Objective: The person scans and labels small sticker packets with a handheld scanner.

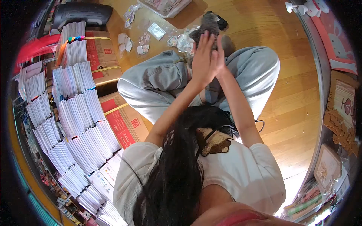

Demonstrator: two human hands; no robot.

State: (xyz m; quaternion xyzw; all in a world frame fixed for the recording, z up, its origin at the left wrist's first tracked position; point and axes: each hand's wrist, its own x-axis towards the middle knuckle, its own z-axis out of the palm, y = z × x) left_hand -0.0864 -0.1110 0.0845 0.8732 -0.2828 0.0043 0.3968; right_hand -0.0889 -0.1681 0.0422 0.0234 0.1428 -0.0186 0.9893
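Observation:
My left hand [203, 56] and my right hand [219, 60] meet in front of my crossed legs, palms close together, fingers stretched out and pointing away from me. Just beyond the fingertips is a grey furry thing [209, 26] that looks like a kitten; the fingers overlap its lower part. A small black item [221, 23] lies right beside it. To the left of the hands, clear plastic packets [184, 42] with round pieces inside are spread on the wooden floor [290, 86].
A white plastic tray [181, 11] stands at the top. Sticker-like cutouts [125, 43] and a silvery square packet [156, 31] lie left of centre. Stacked booklets [81, 113] and cardboard boxes [126, 122] line the left side. A pink bunny-printed panel [341, 43] stands at right.

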